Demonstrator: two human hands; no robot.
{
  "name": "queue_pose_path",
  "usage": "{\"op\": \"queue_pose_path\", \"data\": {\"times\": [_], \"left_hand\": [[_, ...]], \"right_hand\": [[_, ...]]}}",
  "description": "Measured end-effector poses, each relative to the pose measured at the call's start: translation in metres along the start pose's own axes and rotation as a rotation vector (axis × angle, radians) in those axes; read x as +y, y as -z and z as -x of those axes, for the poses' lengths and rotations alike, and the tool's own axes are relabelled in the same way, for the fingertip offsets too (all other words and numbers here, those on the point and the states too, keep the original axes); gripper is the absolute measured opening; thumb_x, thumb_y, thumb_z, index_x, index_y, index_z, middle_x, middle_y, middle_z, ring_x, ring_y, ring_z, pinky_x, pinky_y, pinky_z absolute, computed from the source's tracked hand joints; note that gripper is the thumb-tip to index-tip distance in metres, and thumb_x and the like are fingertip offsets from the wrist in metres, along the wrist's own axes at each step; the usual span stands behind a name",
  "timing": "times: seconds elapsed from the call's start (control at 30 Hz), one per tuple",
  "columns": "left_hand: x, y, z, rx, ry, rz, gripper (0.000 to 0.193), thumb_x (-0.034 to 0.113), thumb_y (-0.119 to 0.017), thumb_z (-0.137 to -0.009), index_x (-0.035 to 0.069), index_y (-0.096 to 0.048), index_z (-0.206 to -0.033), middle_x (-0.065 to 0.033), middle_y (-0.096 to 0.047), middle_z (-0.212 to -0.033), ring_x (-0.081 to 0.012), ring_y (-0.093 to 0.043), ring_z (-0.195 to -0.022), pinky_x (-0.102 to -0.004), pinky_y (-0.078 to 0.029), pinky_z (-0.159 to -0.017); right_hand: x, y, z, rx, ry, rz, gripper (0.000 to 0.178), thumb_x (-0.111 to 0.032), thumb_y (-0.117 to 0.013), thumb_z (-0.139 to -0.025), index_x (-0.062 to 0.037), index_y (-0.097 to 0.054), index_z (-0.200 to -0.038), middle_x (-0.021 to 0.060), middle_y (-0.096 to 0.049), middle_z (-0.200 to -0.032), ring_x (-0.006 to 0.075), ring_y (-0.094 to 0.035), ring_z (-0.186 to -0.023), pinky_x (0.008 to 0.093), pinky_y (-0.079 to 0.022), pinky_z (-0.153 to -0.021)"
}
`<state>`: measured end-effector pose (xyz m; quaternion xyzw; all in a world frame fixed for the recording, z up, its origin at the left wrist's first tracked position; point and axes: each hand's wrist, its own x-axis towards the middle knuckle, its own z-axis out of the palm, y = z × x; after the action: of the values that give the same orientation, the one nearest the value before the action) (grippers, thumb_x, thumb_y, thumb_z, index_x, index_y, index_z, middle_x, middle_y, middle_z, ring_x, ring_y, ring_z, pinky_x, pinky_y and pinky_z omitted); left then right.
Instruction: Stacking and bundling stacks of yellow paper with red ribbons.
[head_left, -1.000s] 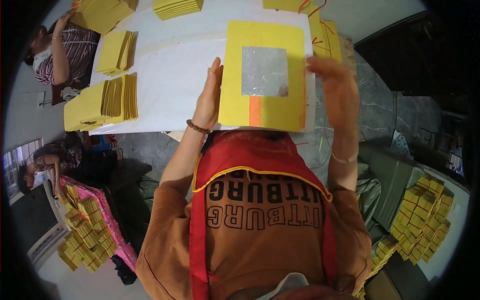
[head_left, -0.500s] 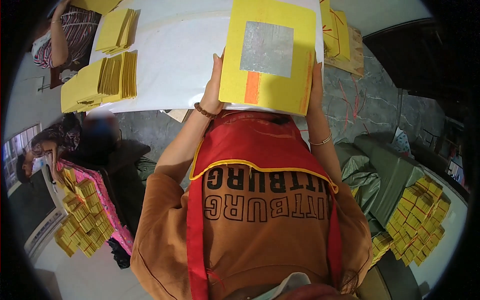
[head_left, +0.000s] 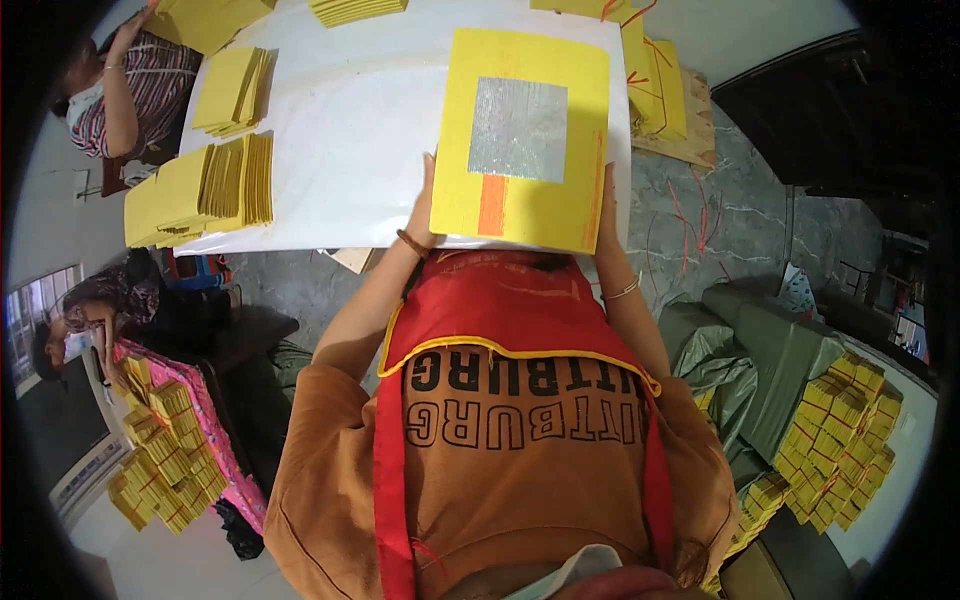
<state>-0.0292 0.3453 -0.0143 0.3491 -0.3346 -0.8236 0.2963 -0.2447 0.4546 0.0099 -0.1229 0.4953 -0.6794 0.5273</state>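
Between my two hands stands a stack of yellow paper sheets (head_left: 520, 210), at the near edge of a white-covered table (head_left: 350, 150). The top sheet carries a silver foil square and an orange stripe below it. My left hand (head_left: 422, 212) presses along the stack's left side. On the right side my right hand (head_left: 607, 222) does the same. Most of the fingers are hidden by the paper; only thumbs and the backs of the hands show.
Folded yellow paper bundles (head_left: 205, 190) lie at the table's left. Tied yellow stacks (head_left: 660, 90) rest on a board at right. Red ties (head_left: 700, 215) litter the floor. Piled bundles (head_left: 840, 430) stand at lower right. Two other people (head_left: 140, 90) (head_left: 100, 300) are on the left.
The whole view has shifted, so the table sits lower in the picture and more of its far side shows. Both hands stay at the stack's sides.
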Motion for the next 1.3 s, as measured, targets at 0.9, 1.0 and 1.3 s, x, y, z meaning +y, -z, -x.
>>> {"op": "queue_pose_path", "data": {"times": [0.9,1.0,1.3], "left_hand": [[0.028,-0.043,-0.027,-0.083,-0.161,-0.13,0.072,0.057,-0.02,-0.093,0.006,-0.012,-0.143,-0.0096,-0.015,-0.149,-0.0229,-0.018,-0.136,-0.034,-0.017,-0.11],[0.059,-0.049,-0.021,-0.109,-0.341,-0.348,0.075,0.058,-0.011,-0.092,0.003,-0.016,-0.142,-0.0114,-0.017,-0.148,-0.0249,-0.016,-0.136,-0.0376,-0.015,-0.11],[0.113,-0.093,0.036,-0.418,-1.018,-1.649,0.043,0.032,-0.065,-0.075,0.01,-0.059,-0.112,-0.007,-0.054,-0.114,-0.026,-0.047,-0.102,-0.0384,-0.035,-0.086]], "right_hand": [[-0.053,0.003,-0.05,-0.116,0.058,0.022,0.059,-0.047,-0.021,-0.097,-0.0054,-0.028,-0.139,0.0093,-0.041,-0.133,0.0209,-0.04,-0.122,0.0342,-0.033,-0.102],[-0.089,0.002,-0.036,-0.201,0.309,0.192,0.062,-0.05,-0.023,-0.095,-0.0055,-0.03,-0.138,0.0101,-0.036,-0.138,0.0235,-0.028,-0.129,0.0361,-0.023,-0.106],[-0.136,-0.021,0.013,-0.638,0.652,1.372,0.035,-0.033,-0.064,-0.078,-0.015,-0.063,-0.108,0.0031,-0.055,-0.124,0.025,-0.036,-0.129,0.0473,-0.017,-0.107]]}}
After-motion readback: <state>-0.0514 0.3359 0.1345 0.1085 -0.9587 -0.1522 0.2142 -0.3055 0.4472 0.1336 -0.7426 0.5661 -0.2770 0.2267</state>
